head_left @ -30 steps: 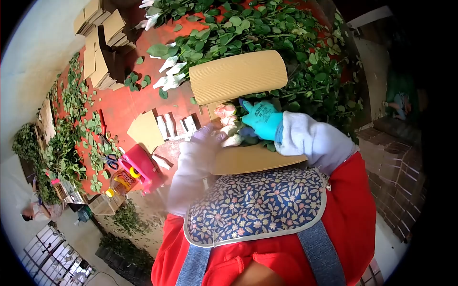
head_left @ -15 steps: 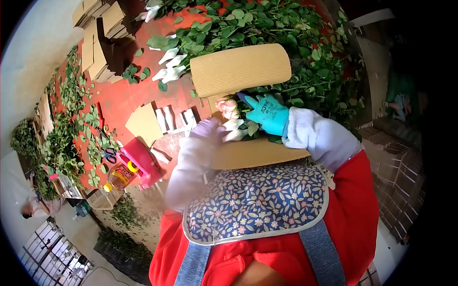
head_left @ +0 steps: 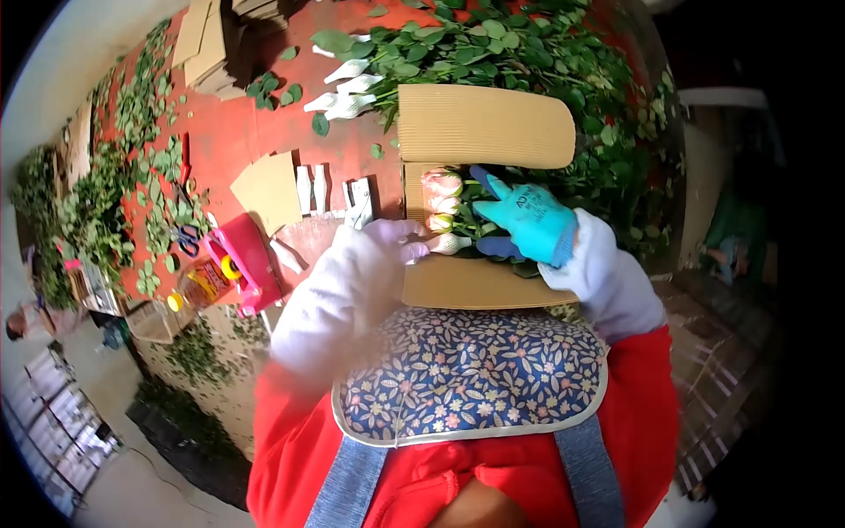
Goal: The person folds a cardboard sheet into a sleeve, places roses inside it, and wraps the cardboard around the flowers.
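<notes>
The person's left hand [head_left: 393,236], in a thin pale lilac glove, reaches the tip of a flower bud in white mesh netting [head_left: 449,244]; blur and the small view leave it uncertain whether the fingers pinch the netting or only touch it. The right hand [head_left: 532,218], in a teal rubber-coated glove with dark blue fingertips, lies over green stems just beside the blooms, its index finger and thumb spread wide; whether its hidden fingers grip any stems cannot be told. Between the hands, pale pink roses [head_left: 442,182] lie in a row with the netted bud, on a tan corrugated cardboard sheet [head_left: 484,130] whose ribbed flap curves up on the far side. Beyond this flap, more white-netted buds [head_left: 350,106] with leafy stems rest on the red tabletop [head_left: 255,132]. To the left lie a flat tan cardboard piece [head_left: 267,192], slim white tubes [head_left: 304,189], blue-handled scissors [head_left: 187,238], and a clear, yellow-capped bottle [head_left: 201,283] beside a bright pink plastic object [head_left: 245,264].
</notes>
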Demonstrator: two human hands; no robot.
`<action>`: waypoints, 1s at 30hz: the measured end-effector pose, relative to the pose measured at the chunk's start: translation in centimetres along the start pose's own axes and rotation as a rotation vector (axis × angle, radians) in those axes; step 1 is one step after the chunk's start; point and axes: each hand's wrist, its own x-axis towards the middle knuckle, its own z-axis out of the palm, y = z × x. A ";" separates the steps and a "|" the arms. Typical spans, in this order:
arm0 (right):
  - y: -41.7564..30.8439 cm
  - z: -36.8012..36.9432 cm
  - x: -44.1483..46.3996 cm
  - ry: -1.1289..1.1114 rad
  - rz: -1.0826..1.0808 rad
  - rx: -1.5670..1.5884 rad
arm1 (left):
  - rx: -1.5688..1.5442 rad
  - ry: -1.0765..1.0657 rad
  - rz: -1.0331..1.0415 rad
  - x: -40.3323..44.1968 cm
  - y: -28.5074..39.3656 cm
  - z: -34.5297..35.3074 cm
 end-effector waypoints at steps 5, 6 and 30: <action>-4.0 -4.1 0.9 -0.177 0.053 -0.152 | 0.594 -0.243 -0.162 2.2 3.6 -0.6; -3.8 -2.3 1.0 -0.144 -0.049 0.079 | 0.567 -0.221 -0.181 2.4 2.5 -0.3; -1.7 4.8 3.0 -0.319 -0.063 -0.095 | 0.409 0.167 -0.611 -17.1 -2.8 -3.5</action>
